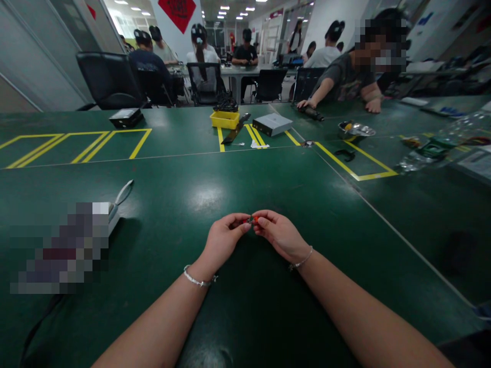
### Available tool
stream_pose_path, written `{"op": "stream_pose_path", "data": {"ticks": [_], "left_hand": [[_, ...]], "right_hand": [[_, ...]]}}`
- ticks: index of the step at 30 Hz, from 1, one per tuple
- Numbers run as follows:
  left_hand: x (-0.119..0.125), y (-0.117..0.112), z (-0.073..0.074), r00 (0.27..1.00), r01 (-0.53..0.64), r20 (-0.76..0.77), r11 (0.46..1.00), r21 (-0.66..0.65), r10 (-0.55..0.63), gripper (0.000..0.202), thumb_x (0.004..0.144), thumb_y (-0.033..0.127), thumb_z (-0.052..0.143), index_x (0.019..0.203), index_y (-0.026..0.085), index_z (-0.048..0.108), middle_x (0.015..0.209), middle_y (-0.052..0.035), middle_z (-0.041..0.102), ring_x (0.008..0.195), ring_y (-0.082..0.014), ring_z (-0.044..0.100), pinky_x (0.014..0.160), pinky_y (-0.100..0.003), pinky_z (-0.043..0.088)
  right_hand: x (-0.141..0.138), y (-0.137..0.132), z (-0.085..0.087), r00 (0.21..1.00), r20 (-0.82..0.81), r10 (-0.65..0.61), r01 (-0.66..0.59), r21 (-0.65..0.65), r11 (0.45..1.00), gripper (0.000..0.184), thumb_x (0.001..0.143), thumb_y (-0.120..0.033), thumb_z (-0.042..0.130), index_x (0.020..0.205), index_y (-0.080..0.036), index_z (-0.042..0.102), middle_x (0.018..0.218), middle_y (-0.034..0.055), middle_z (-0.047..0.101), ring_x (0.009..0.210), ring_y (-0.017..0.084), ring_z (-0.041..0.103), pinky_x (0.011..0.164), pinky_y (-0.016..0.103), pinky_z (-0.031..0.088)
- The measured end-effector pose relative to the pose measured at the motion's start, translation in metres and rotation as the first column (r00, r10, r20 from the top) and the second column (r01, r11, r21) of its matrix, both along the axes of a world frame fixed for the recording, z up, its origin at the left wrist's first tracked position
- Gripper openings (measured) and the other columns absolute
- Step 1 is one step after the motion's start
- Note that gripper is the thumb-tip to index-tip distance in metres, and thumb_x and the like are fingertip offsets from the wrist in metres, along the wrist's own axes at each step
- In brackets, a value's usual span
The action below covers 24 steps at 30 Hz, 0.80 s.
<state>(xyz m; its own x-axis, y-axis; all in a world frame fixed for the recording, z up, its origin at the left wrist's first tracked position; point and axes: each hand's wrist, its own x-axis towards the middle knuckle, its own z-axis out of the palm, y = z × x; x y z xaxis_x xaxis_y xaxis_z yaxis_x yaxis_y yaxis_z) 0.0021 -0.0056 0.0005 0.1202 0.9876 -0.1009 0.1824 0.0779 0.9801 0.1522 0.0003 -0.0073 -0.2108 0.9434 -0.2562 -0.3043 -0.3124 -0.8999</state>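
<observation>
Both my hands meet over the middle of the green table (153, 245). My left hand (226, 234) is closed in a pinch on a tiny dark and red piece (246, 221), mostly covered by the fingertips. A small orange-red piece (256, 220) is pinched between the thumb and fingers of my right hand (276, 232). The two pieces are close together, tip to tip; whether they are joined I cannot tell. Their exact kind is too small to make out.
On the left lies a blurred-out object (72, 250) with a cord loop. Farther back are a yellow bin (224, 120) with black cables, a grey box (272, 124), a black box (126, 117) and clear plastic packaging (441, 143). A person leans on the table at back right, one hand at a dark tool (312, 112).
</observation>
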Motion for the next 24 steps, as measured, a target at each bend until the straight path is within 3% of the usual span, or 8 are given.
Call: {"op": "stream_pose_path", "data": {"ticks": [4,7,11,17,24], "left_hand": [[0.0,0.0,-0.002,1.0,0.01,0.005,1.0,-0.001,-0.01,0.02,0.069,0.027,0.06,0.086,0.017,0.063,0.075,-0.0006,0.066,0.067,-0.0116,0.058,0.063,-0.023,0.045],[0.0,0.0,-0.004,1.0,0.0,-0.006,0.999,0.037,0.0,0.019,0.069,0.029,0.06,0.084,0.017,0.063,0.074,-0.0004,0.066,0.066,-0.0113,0.058,0.061,-0.022,0.044],[0.001,-0.001,-0.004,0.997,-0.051,-0.056,0.993,0.105,0.057,0.017,0.069,0.03,0.061,0.08,0.018,0.063,0.07,0.0012,0.065,0.062,-0.0103,0.056,0.058,-0.021,0.043],[0.001,-0.005,-0.001,0.984,-0.103,-0.119,0.973,0.205,0.129,0.01,0.068,0.024,0.062,0.077,0.019,0.063,0.068,0.0029,0.065,0.06,-0.0091,0.056,0.057,-0.02,0.044],[0.002,-0.007,0.001,0.966,-0.202,-0.111,0.951,0.234,0.233,0.011,0.068,0.024,0.063,0.079,0.019,0.063,0.072,0.0017,0.067,0.064,-0.011,0.059,0.061,-0.023,0.045]], "right_hand": [[-0.002,-0.002,-0.001,0.956,0.272,-0.111,0.053,0.214,0.975,0.015,0.074,-0.022,0.055,0.087,-0.018,0.06,0.083,0.0013,0.062,0.075,0.01,0.057,0.073,0.027,0.046],[-0.003,-0.006,0.001,0.917,0.362,-0.168,0.038,0.34,0.94,0.017,0.074,-0.022,0.054,0.09,-0.018,0.059,0.086,0.0018,0.063,0.081,0.012,0.058,0.077,0.028,0.045],[-0.006,-0.012,0.003,0.884,0.427,-0.192,-0.003,0.415,0.91,0.015,0.076,-0.024,0.052,0.086,-0.018,0.061,0.084,0.0022,0.064,0.08,0.013,0.058,0.077,0.029,0.045],[-0.016,-0.015,0.0,0.899,0.376,-0.225,0.082,0.361,0.929,0.022,0.075,-0.029,0.054,0.092,-0.019,0.065,0.091,0.0038,0.065,0.084,0.016,0.059,0.081,0.033,0.046],[-0.03,-0.029,-0.003,0.984,0.11,-0.139,0.117,0.188,0.975,0.037,0.075,-0.036,0.055,0.109,-0.023,0.059,0.117,0.0046,0.055,0.103,0.021,0.052,0.081,0.035,0.048]]}}
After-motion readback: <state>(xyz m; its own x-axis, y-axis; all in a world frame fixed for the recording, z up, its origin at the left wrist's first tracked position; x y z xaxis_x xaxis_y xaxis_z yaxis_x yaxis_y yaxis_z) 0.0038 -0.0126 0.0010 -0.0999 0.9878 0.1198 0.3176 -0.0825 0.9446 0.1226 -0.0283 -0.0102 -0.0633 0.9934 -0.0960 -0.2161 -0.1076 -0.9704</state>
